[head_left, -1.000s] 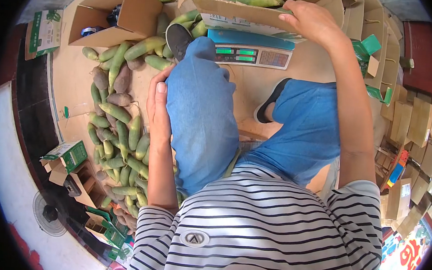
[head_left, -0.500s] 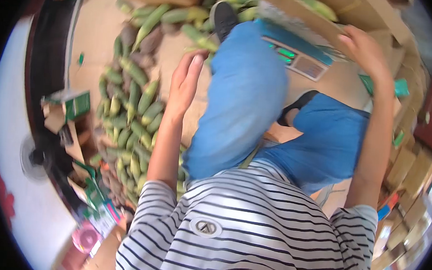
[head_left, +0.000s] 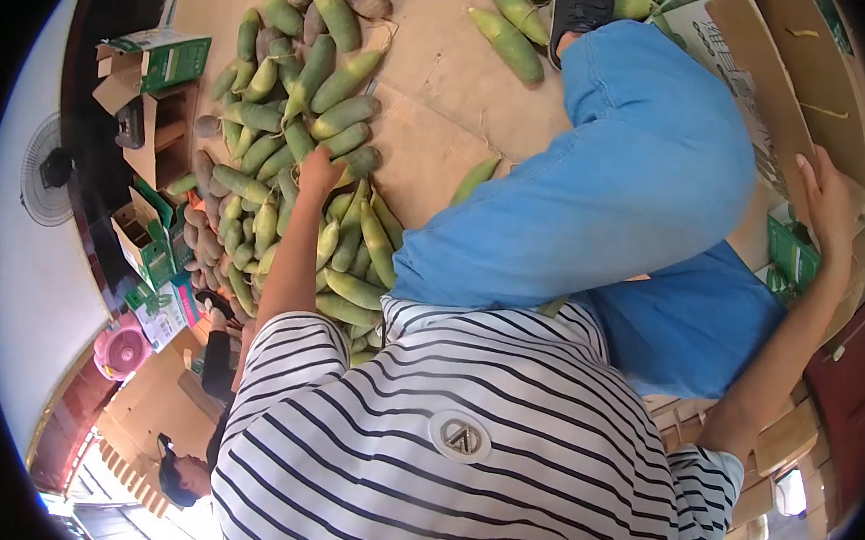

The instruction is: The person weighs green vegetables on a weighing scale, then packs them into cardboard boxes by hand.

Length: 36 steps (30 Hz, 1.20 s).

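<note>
My left hand point(head_left: 319, 172) reaches down into a heap of long green vegetables point(head_left: 292, 130) spread on the cardboard-covered floor. Its fingers curl over one of them near the middle of the heap, but the grip is hidden. My right hand point(head_left: 828, 202) rests flat with fingers apart on the edge of a big brown cardboard box point(head_left: 765, 103) at the right. It holds nothing. My blue-jeaned knee point(head_left: 609, 182) lies between the two hands, and my black shoe point(head_left: 582, 0) is at the top.
Small green-and-white cartons point(head_left: 156, 60) and open brown boxes point(head_left: 149, 235) line the left side, beside a floor fan point(head_left: 46, 168) and a pink tub point(head_left: 121, 349). A green carton point(head_left: 793, 253) lies below my right hand. Another person point(head_left: 194, 454) sits at the lower left.
The view swung left and down. My left hand left my knee and dropped into the vegetable heap. My right hand came off the box on the scale onto a box edge.
</note>
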Each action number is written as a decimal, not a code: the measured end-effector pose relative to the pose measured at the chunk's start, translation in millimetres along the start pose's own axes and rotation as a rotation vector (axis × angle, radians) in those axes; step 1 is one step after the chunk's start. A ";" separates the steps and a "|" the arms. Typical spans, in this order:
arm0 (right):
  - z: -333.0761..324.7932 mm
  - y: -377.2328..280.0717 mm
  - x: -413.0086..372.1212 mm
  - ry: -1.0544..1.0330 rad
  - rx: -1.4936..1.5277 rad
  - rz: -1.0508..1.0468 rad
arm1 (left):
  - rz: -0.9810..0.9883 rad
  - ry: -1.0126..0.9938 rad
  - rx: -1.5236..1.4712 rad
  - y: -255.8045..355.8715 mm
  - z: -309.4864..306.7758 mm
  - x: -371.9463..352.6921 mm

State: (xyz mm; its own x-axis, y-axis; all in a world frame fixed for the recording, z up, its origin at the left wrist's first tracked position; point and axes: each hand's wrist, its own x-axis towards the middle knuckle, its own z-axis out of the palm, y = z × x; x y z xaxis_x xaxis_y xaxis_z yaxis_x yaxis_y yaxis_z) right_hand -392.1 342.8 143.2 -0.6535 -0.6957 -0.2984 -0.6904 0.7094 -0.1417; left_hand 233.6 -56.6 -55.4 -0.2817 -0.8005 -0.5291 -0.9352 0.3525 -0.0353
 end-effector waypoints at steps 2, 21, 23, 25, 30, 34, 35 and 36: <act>-2.4 -6.4 0.5 0.002 -0.044 0.015 | -0.098 -0.014 0.109 -21.4 11.2 -20.3; -9.4 -34.3 5.7 0.016 -0.011 0.011 | 0.184 -0.470 0.220 -42.5 26.5 -91.9; -11.3 -35.7 0.3 0.037 -0.025 0.008 | 0.278 -0.328 0.070 -18.4 8.3 -79.7; -13.0 -38.0 -1.9 0.024 -0.037 0.022 | 0.386 -0.152 0.019 16.3 -20.7 -67.9; -9.1 -37.5 -3.7 -0.012 -0.067 0.064 | 0.518 -0.077 -0.957 152.1 -163.4 -59.0; -1.1 -37.1 -6.2 0.085 -0.043 0.049 | 0.923 0.291 -1.151 281.0 -262.2 -92.0; -1.6 -36.9 -6.4 0.075 -0.046 0.053 | 1.011 0.327 -1.276 309.8 -274.4 -94.7; -2.4 -37.3 -7.1 0.063 -0.050 0.055 | 1.084 0.324 -1.384 345.0 -287.3 -106.4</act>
State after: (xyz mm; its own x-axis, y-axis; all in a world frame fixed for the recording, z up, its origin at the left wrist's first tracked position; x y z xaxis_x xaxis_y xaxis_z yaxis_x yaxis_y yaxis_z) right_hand -362.5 321.0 152.9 -0.7081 -0.6626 -0.2439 -0.6665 0.7413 -0.0788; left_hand -120.8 10.9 232.3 -0.6997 -0.6244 0.3471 0.2448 0.2469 0.9376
